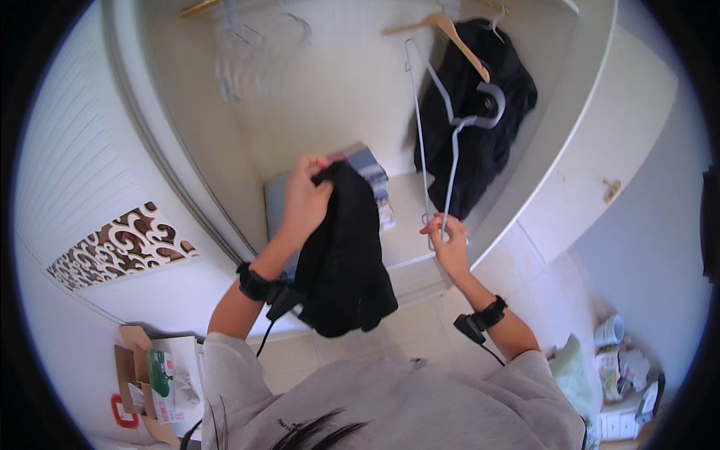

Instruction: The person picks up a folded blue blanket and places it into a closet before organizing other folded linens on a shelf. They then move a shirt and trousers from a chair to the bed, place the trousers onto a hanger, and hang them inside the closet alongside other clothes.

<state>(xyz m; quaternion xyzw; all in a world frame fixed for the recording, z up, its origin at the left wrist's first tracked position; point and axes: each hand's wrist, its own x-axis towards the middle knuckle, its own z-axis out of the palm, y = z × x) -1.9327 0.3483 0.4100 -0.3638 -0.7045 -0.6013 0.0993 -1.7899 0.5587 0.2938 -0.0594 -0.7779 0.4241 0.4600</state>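
Note:
My left hand [306, 199] grips the top of a black garment [349, 264], which hangs down in folds in front of my body. To the right, my right hand [447, 242] pinches one end of a light grey clothes hanger [453, 163]. The hanger stands on end, its hook towards the right, and carries no cloth. Behind it in the wardrobe [332, 95], a black garment [506, 129] hangs from the rail. A wooden hanger [447, 34] hangs in front of that garment.
Several pale hangers [242, 67] hang at the wardrobe's left. A stack of folded clothes [374, 174] lies on its base. The open door [607, 152] stands at the right. A cardboard box [135, 365] is at the lower left, and a white bin [610, 329] at the lower right.

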